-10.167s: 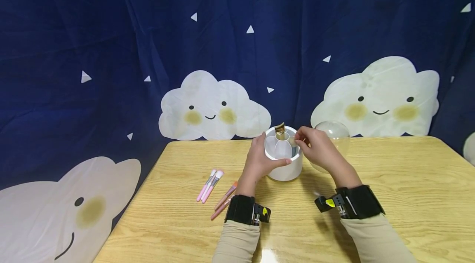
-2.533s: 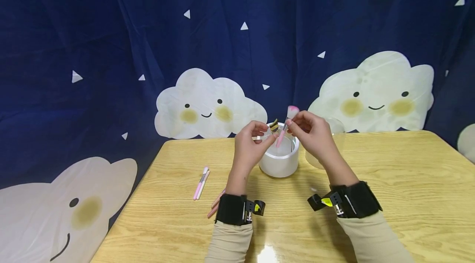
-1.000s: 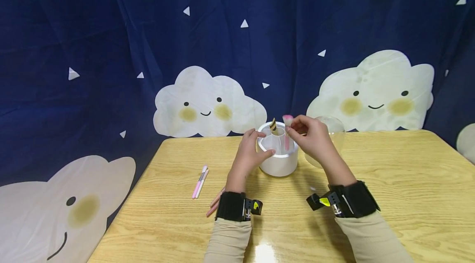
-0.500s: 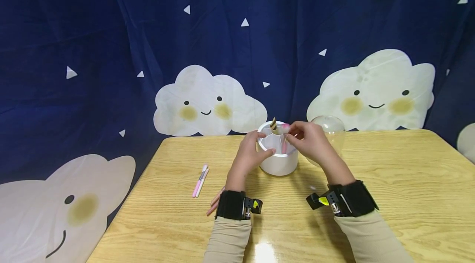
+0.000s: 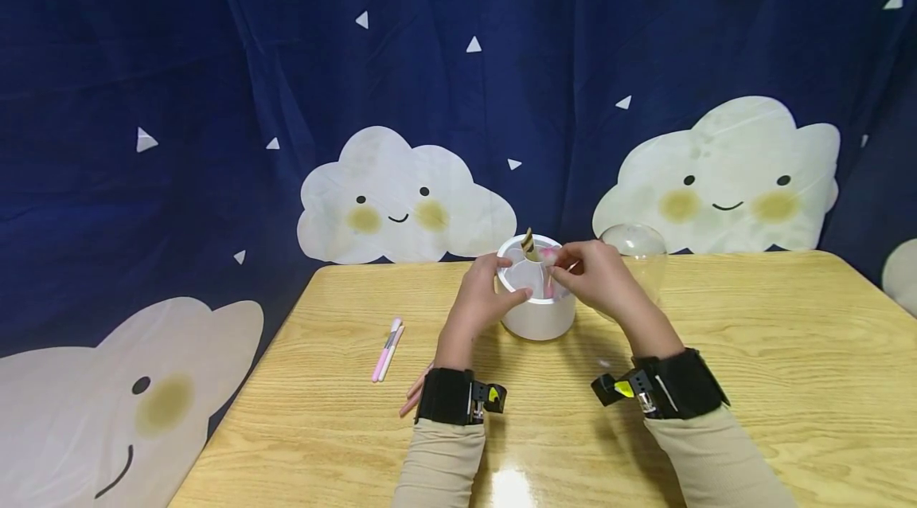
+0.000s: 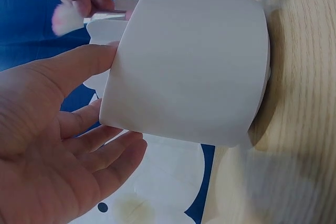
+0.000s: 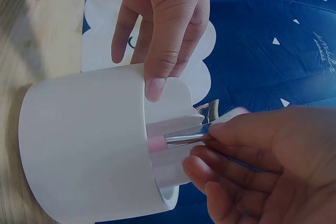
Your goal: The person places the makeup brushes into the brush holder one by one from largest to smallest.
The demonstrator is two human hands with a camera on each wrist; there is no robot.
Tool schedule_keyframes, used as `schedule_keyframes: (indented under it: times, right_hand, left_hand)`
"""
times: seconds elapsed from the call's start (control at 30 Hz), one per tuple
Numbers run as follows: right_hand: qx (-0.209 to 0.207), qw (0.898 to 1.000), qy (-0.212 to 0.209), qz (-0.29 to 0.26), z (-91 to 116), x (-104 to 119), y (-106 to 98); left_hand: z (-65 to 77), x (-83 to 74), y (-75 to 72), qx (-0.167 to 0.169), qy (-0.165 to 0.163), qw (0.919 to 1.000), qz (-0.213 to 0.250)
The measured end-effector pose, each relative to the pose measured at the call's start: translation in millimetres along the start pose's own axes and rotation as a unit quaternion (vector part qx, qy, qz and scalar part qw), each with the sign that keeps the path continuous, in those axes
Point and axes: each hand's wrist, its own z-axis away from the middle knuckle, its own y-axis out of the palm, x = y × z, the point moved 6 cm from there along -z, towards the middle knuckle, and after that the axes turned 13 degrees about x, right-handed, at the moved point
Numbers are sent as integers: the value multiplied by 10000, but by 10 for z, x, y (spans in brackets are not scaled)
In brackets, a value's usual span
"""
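Note:
A round white brush holder (image 5: 539,323) with inner dividers stands on the table. My left hand (image 5: 481,301) holds its rim, the thumb on the near edge and a finger on the left edge; in the left wrist view, other fingers lie along its outer wall (image 6: 184,66). My right hand (image 5: 600,275) pinches a makeup brush (image 7: 186,136) near its bristles. This brush has a pink handle, a silver ferrule and pink-and-white bristles; its handle is down inside the holder's right side. A gold, dark-striped piece (image 5: 528,245) sticks up from the middle compartment.
A clear dome (image 5: 637,241) stands right behind my right hand. Two brushes (image 5: 388,350) lie on the table at left. More pink brushes (image 5: 415,390) lie partly hidden by my left wrist. A blue cloud-print curtain (image 5: 430,78) hangs behind the table.
One pink brush has left the group at left. My right hand has brought it over the holder and lowered it in. My left hand has come back down onto the rim.

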Motion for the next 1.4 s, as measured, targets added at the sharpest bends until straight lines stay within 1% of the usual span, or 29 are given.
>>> schedule_keyframes:
  times: [0.3, 0.53, 0.97, 1.4]
  right_hand:
    - [187, 9995, -33, 255, -12, -9, 33]
    - [227, 9990, -93, 380, -10, 7, 43]
    - [282, 9988, -55, 385, 1, 6, 49]
    - [260, 9987, -185, 397, -11, 17, 86]
  left_hand:
    - [4, 17, -7, 32, 38, 10000, 37]
    - [0, 32, -4, 63, 24, 10000, 64]
    - [12, 13, -6, 104, 14, 9998, 143]
    - [14, 3, -11, 111, -39, 9998, 143]
